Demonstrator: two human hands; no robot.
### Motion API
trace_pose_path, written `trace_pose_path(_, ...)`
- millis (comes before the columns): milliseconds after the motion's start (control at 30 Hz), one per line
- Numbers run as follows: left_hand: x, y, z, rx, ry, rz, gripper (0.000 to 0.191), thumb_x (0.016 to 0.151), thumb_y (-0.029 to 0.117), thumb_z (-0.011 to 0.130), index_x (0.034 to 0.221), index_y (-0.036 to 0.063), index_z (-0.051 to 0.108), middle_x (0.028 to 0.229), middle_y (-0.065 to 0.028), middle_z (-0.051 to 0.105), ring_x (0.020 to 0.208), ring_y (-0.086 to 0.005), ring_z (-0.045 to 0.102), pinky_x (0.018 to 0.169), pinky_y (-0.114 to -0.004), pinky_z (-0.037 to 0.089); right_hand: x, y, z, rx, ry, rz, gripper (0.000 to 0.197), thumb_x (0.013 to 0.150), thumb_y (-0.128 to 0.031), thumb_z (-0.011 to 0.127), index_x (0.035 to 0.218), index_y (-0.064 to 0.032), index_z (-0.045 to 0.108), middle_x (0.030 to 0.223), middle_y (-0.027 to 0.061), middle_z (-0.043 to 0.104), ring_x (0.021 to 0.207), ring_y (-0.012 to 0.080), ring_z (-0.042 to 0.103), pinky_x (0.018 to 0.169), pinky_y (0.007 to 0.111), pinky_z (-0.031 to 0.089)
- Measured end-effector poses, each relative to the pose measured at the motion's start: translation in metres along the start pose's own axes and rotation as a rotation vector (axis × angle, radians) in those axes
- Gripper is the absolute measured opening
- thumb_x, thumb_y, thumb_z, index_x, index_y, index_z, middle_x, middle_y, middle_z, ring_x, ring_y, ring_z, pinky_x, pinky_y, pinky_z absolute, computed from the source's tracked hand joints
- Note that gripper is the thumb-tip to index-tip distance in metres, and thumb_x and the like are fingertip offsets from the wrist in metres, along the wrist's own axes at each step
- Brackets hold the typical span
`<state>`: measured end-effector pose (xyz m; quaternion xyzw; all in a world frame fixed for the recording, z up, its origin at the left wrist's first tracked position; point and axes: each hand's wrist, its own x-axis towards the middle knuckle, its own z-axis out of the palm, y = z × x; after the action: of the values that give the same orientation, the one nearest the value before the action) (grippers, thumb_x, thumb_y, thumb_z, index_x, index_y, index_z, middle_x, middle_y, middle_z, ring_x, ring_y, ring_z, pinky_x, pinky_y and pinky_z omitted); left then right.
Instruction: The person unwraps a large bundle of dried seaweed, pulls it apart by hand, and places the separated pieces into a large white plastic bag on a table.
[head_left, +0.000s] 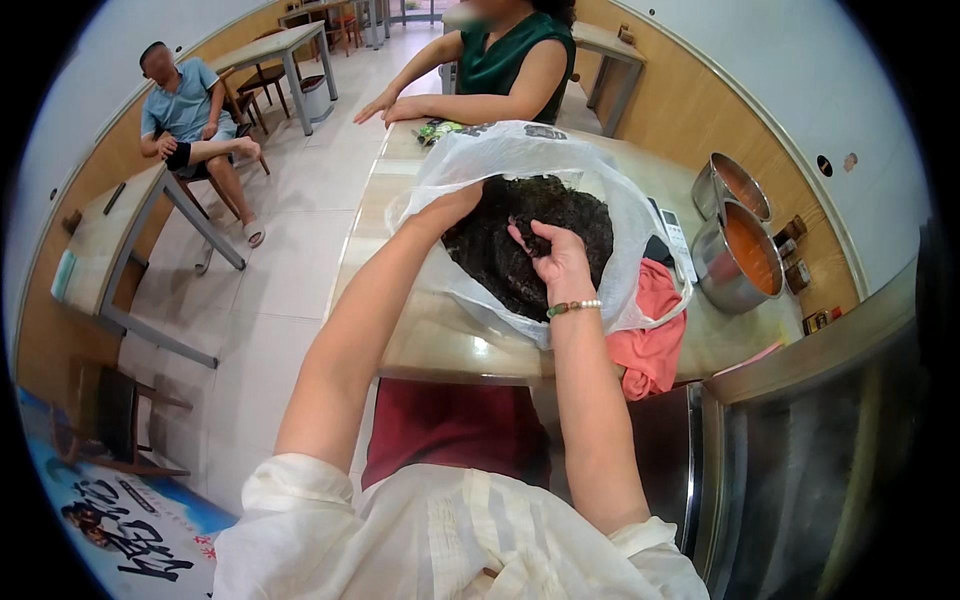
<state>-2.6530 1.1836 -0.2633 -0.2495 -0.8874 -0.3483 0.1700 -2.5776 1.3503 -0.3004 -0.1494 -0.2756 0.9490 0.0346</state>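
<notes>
A white plastic bag (630, 225) lies wide open on the table (420, 337), holding a disc-like mass of dark dried seaweed (589, 217). My right hand (559, 251), with a beaded bracelet at the wrist, pinches a small dark clump of it above the middle of the mass. At the left side of the bag's mouth, my left hand (469, 201) reaches in against the dark material. Its fingers are hidden, so its grip cannot be told.
Metal pots (739, 251) of orange-red liquid, a remote control (675, 232) and a pink cloth (652, 337) are on the right. A person in green (517, 67) leans on the far edge. Another person (187, 105) sits at the left.
</notes>
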Motion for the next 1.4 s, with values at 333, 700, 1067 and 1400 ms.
trace_pose_path(333, 0.011, -0.05, -0.007, 0.262, 0.198, 0.206, 0.027, 0.084, 0.02, 0.051, 0.107, 0.0061, 0.057, 0.103, -0.0179, 0.059, 0.097, -0.0355, 0.054, 0.085, -0.04, 0.042, -0.029, -0.025, 0.028, -0.358, -0.083, -0.132, 0.024, 0.081, -0.002, 0.059, 0.104, 0.0039, 0.053, 0.098, 0.0174, 0.059, 0.086, 0.0289, 0.06, 0.065, 0.043, 0.058)
trace_pose_path(700, -0.034, 0.049, 0.016, 0.087, -0.202, 0.048, 0.059, 0.075, 0.02, 0.065, 0.128, 0.0084, 0.043, 0.132, -0.0194, 0.04, 0.118, -0.0334, 0.044, 0.097, -0.037, 0.038, -0.082, -0.034, 0.041, -1.239, 0.044, -0.677, 0.059, 0.091, -0.039, 0.043, 0.128, 0.0069, 0.039, 0.129, 0.0262, 0.043, 0.125, 0.0333, 0.036, 0.102, 0.035, 0.03)
trace_pose_path(1067, -0.048, 0.053, 0.035, 0.247, -0.261, -0.064, 0.06, 0.08, 0.023, 0.061, 0.134, 0.0152, 0.036, 0.139, -0.0162, 0.034, 0.126, -0.0324, 0.036, 0.097, -0.047, 0.036, -0.148, -0.039, -0.115, -1.418, 0.704, -1.199, 0.039, 0.089, -0.011, 0.047, 0.125, 0.0018, 0.04, 0.101, 0.0144, 0.051, 0.084, 0.0236, 0.052, 0.073, 0.034, 0.045)
trace_pose_path(1400, -0.055, 0.052, 0.038, 0.212, -0.212, -0.031, 0.062, 0.081, 0.025, 0.061, 0.135, 0.0154, 0.033, 0.138, -0.0167, 0.033, 0.126, -0.0323, 0.034, 0.095, -0.056, 0.033, -0.062, -0.114, -0.145, -1.706, 1.192, -0.37, 0.06, 0.073, -0.034, 0.064, 0.119, 0.0007, 0.05, 0.115, 0.0257, 0.045, 0.084, 0.0421, 0.056, 0.084, 0.04, 0.044)
